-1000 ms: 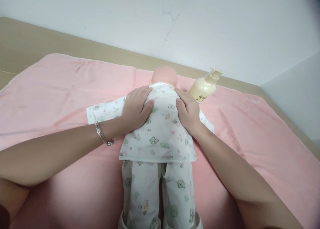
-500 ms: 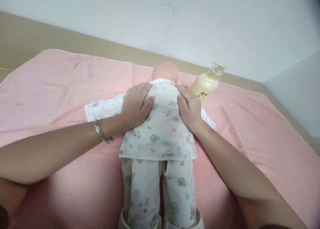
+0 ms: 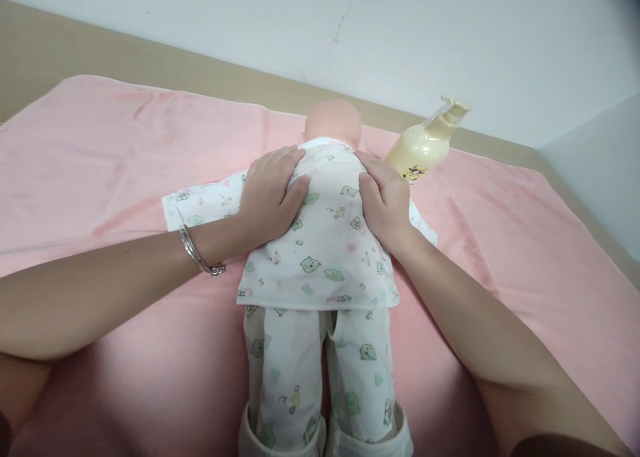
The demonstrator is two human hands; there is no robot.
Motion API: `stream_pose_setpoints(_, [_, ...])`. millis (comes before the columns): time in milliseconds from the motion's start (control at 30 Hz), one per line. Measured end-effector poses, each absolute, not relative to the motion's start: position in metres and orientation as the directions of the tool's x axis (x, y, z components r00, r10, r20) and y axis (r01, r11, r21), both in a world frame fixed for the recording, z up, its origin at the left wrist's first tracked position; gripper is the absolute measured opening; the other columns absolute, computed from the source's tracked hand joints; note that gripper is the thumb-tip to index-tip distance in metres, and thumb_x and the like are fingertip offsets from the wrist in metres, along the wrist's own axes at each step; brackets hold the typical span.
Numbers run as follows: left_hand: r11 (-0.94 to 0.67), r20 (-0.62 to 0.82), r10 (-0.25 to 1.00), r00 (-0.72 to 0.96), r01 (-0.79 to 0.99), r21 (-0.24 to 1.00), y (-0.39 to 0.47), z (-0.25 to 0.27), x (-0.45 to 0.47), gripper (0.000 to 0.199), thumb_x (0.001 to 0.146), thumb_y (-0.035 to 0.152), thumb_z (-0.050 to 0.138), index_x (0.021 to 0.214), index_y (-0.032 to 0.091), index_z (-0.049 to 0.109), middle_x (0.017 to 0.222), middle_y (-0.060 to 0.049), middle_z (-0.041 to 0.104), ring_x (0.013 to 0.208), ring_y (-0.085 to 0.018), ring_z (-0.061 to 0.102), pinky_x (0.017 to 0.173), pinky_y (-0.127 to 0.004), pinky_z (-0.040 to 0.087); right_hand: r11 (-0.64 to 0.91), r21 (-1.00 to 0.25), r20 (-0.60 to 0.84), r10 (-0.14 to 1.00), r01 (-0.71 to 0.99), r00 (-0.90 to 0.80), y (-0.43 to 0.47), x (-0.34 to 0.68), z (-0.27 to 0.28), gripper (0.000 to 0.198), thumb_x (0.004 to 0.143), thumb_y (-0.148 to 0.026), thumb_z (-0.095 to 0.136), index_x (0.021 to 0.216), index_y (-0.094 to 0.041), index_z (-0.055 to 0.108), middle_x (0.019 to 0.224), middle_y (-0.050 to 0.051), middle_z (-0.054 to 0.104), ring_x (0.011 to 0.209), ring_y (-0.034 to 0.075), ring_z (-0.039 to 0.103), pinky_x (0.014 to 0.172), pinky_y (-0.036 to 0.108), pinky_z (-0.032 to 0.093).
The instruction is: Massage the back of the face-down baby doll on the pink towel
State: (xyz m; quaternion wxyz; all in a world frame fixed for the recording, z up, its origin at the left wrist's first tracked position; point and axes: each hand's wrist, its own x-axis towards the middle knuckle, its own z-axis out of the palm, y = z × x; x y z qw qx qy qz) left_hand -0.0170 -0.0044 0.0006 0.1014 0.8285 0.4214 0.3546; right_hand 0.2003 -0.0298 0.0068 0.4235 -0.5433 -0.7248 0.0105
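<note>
- The doll point(image 3: 323, 244), in printed shirt and trousers, lies mid-view on a pink blanket point(image 3: 110, 157), head toward 12 o'clock.
- Left hand point(image 3: 273, 194): at 10 o'clock on the shirt, fingers laid flat, thumb wide of them; a silver bracelet point(image 3: 195, 249) circles the wrist.
- Right hand point(image 3: 385, 197): at 2 o'clock, flat likewise, thumb apart from the fingers.
- Pale yellow pump bottle point(image 3: 423, 147): near the right hand, toward 1 o'clock.

Lt-brown surf. point(image 3: 30, 50): pink blanket point(image 3: 120, 137) spread w/ creases.
</note>
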Motion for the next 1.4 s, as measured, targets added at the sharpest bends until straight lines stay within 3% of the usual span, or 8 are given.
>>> stream_pose_setpoints(733, [-0.625, 0.5, 0.771, 0.395, 0.621, 0.473, -0.0036, -0.0004, -0.0164, 0.051, 0.101, 0.045, 0.027, 0.139, 0.02, 0.05, 0.148, -0.009, 0.054, 0.139, -0.028, 0.048, 0.12, -0.046, 0.034, 0.406, -0.467, 0.608, 0.792, 0.786, -0.048, -0.0296, 0.2011, 0.0063, 0.042, 0.091, -0.024, 0.039, 0.121, -0.029, 0.068, 0.129, 0.001, 0.071, 0.119, 0.025, 0.066, 0.101, 0.048, 0.053])
stream_pose_setpoints(1000, [-0.618, 0.497, 0.778, 0.385, 0.616, 0.488, -0.0038, -0.0003, -0.0163, 0.053, 0.1, 0.048, 0.026, 0.14, 0.024, 0.051, 0.148, -0.007, 0.054, 0.138, -0.028, 0.048, 0.12, -0.048, 0.034, 0.414, -0.458, 0.608, 0.792, 0.786, -0.063, -0.0303, 0.2015, 0.0059, 0.042, 0.094, -0.025, 0.038, 0.124, -0.031, 0.066, 0.13, 0.001, 0.07, 0.123, 0.027, 0.064, 0.106, 0.051, 0.051])
stream_pose_setpoints(1400, [-0.604, 0.479, 0.791, 0.381, 0.615, 0.507, -0.003, -0.0008, -0.0159, 0.061, 0.1, 0.06, 0.019, 0.141, 0.028, 0.051, 0.15, -0.005, 0.053, 0.14, -0.028, 0.047, 0.122, -0.049, 0.032, 0.4, -0.456, 0.598, 0.8, 0.795, -0.059, -0.0323, 0.2003, 0.0073, 0.041, 0.096, -0.025, 0.037, 0.124, -0.032, 0.066, 0.13, 0.0, 0.07, 0.117, 0.026, 0.066, 0.099, 0.049, 0.053])
